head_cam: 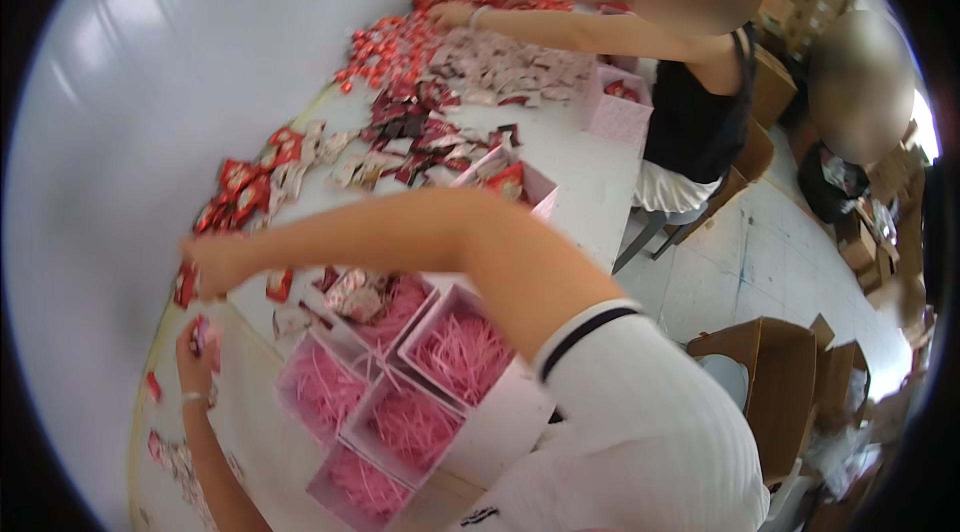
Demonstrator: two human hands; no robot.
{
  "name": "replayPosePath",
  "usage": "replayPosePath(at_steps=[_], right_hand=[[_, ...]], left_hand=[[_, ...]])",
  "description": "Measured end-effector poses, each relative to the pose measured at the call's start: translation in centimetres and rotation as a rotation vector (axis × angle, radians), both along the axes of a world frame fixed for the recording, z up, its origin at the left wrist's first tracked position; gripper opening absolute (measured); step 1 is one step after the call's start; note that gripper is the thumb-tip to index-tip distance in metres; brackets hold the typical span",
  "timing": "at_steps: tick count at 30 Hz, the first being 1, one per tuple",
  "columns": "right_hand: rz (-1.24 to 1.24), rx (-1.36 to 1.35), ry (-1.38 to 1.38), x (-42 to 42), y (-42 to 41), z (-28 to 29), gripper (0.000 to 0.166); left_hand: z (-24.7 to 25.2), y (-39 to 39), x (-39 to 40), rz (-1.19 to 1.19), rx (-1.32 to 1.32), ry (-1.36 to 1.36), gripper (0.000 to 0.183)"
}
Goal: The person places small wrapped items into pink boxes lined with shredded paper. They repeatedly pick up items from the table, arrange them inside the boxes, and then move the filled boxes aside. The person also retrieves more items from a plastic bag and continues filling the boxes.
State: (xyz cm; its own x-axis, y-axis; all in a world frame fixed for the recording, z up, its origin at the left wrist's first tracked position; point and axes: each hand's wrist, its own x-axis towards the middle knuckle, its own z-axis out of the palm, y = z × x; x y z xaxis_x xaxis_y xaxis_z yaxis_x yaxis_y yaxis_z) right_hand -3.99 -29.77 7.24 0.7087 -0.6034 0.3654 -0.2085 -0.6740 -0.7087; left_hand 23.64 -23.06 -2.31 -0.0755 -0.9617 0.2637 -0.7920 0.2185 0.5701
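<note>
My left hand, a bracelet on its wrist, is closed around small pink and purple wrapped packets. Farther along the table edge, my right hand reaches down beside a red packet. Motion blur hides whether its fingers grip anything. Below my right arm stand several open pink boxes, set against each other. Pink shredded paper fills them, and one also holds pale floral packets. A pile of shiny red packets lies just beyond my right hand.
Maroon and black packets, pale packets and red wrapped sweets cover the far table. A co-worker reaches into them, near a pink box. Cardboard boxes stand on the floor at right.
</note>
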Motion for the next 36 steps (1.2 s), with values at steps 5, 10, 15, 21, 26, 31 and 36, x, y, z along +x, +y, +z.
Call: replayPosePath(at_steps=[5, 10, 15, 21, 26, 31, 36], right_hand=[[0.285, 0.862, -0.304, -12.8, 5.7, 4.3, 0.027], [0.299, 1.146, -0.333, -17.4, 12.1, 6.1, 0.027], [0.391, 1.257, -0.350, -18.7, 14.6, 5.4, 0.030], [0.329, 1.123, -0.241, -18.9, 15.7, 4.6, 0.050], [0.322, 0.701, -0.051, -20.4, 15.1, 4.8, 0.058], [0.191, 0.672, -0.215, -19.0, 15.4, 3.1, 0.041], [-0.193, -0.512, -0.117, -18.8, 15.9, 4.7, 0.044]], left_hand=[[9.7, 5.2, -13.4, -0.154, 0.462, 1.190, 0.041], [13.6, 10.5, -22.3, -0.477, 0.667, 1.500, 0.042], [16.1, 14.1, -28.2, -0.328, 0.296, 0.945, 0.035], [14.7, 14.7, -28.0, -0.255, 0.170, 0.734, 0.031], [14.8, 15.3, -28.0, -0.208, 0.124, 0.767, 0.033], [14.0, 15.1, -27.0, -0.057, -0.035, 0.747, 0.024], [14.3, 13.4, -29.3, -0.201, 0.227, 1.208, 0.023]])
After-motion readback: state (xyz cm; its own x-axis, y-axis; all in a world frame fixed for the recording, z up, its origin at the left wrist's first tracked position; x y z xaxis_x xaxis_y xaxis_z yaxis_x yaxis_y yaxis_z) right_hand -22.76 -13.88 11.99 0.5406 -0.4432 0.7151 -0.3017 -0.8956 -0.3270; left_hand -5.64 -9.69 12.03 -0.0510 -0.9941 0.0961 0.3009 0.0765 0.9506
